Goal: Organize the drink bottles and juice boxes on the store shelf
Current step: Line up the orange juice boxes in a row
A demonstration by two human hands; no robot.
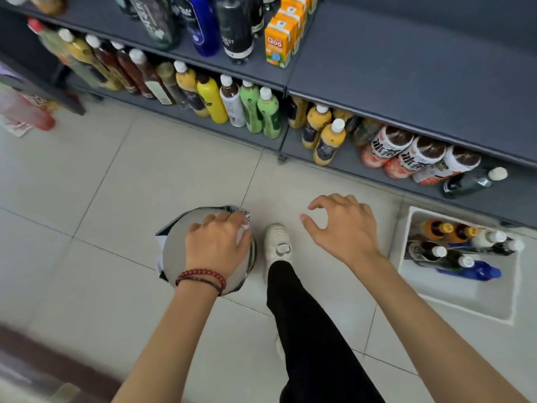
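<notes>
Left hand: your left hand (216, 248) rests on the round grey stool (174, 251) at lower centre-left of the frame. Its fingers (229, 219) curl over the far rim and grip it. A red bead bracelet (203, 276) sits on the wrist.
Right hand: your right hand (340, 228) hangs over the floor (116, 184) at centre frame, just right of your white shoe (277, 242). Its fingers are spread and loosely bent, and they hold and touch nothing.
Juice boxes: an orange row of juice boxes (279, 43) stands on the upper shelf (406, 68) at top centre, just right of the tall bottles (235, 27), which are dark and blue.
Lower shelf: a line of shelf bottles (232, 103) runs from upper left toward the right of the frame, coloured red, brown, yellow and green, most with white caps. Further right stand three tea bottles (406, 154) with white and pink labels. A dark bottle (470, 181) lies on its side just beside them, cap to the right.
Crate: a white crate (453, 298) sits on the floor at lower right, just in front of the shelving. It holds crate bottles (453, 245) packed in its upper half, with their caps toward the right of the frame.
</notes>
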